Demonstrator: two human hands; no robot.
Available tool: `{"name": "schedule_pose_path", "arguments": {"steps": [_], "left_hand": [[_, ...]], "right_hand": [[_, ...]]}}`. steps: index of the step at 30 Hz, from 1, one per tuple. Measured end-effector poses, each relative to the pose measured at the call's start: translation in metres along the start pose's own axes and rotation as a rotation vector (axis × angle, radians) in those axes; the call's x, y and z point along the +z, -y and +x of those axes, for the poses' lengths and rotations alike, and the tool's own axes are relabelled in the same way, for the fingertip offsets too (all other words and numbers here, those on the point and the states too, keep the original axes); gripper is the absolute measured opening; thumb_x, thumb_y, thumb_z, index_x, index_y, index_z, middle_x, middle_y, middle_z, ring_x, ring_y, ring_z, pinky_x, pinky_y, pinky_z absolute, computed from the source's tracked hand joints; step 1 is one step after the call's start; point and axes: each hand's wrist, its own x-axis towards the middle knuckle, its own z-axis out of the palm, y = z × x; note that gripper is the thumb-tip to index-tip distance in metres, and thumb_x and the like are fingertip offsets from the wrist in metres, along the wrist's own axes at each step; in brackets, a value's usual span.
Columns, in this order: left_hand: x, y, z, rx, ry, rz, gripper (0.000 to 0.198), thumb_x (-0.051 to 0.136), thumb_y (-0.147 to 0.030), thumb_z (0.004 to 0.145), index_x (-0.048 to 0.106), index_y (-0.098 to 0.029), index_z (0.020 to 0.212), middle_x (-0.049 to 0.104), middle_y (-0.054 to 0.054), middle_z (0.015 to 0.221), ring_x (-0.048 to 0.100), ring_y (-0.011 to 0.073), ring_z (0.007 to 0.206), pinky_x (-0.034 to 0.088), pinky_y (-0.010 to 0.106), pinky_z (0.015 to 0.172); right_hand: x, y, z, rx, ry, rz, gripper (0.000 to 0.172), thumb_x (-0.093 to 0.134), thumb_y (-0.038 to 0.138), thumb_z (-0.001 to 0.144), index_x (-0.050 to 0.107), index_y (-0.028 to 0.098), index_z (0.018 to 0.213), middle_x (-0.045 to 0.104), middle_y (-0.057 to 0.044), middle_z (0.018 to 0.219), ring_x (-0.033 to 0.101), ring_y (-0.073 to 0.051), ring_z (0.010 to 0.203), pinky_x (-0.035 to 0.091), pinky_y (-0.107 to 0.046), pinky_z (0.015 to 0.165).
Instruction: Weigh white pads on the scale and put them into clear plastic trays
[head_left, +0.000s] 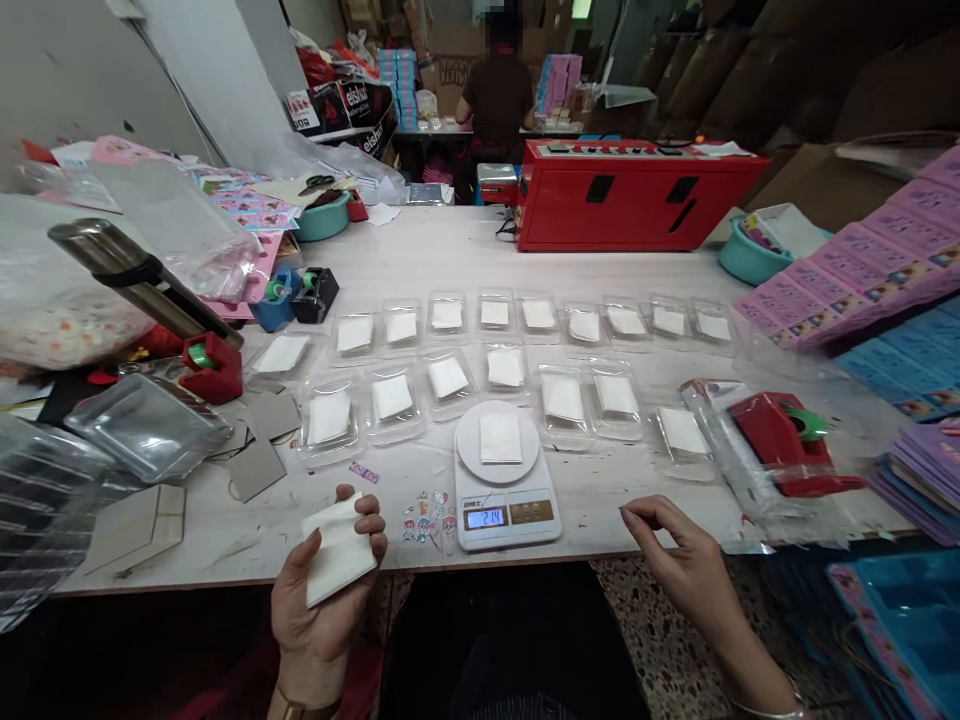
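My left hand is wrapped round a stack of white paper sheets at the table's front edge. To the right of it, a white kitchen scale with a lit display carries a small white paper stack on its round plate. My right hand is over the front edge, right of the scale, thumb and index finger pinched together; anything between them is too small to make out. Behind the scale, clear plastic trays with white paper pieces lie in two rows.
A red machine stands at the back. Tape dispensers flank the rows, near grey card pieces and plastic covers at left. Pink boxes are stacked at right. A person sits at another table beyond.
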Motion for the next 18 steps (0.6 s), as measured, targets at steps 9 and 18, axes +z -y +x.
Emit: {"name": "schedule_pose_path", "arguments": {"steps": [9, 18], "left_hand": [[-0.006, 0.004, 0.005, -0.008, -0.059, 0.063, 0.050, 0.062, -0.012, 0.066, 0.055, -0.022, 0.114, 0.058, 0.006, 0.095, 0.058, 0.0128, 0.073, 0.054, 0.027, 0.069], [0.017, 0.051, 0.026, -0.313, 0.151, 0.213, 0.070, 0.071, -0.021, 0.066, 0.050, -0.014, 0.133, 0.063, 0.010, 0.095, 0.055, 0.0142, 0.070, 0.048, 0.028, 0.064]], "right_hand": [[0.013, 0.009, 0.019, -0.103, 0.037, 0.011, 0.012, 0.054, 0.024, 0.094, 0.060, 0.022, 0.084, 0.063, -0.003, 0.079, 0.061, -0.017, 0.074, 0.049, -0.028, 0.066], [0.076, 0.025, 0.104, -0.341, 0.020, -0.250, 0.015, 0.055, 0.024, 0.093, 0.067, 0.019, 0.102, 0.064, -0.009, 0.093, 0.059, -0.024, 0.089, 0.048, -0.038, 0.075]]}}
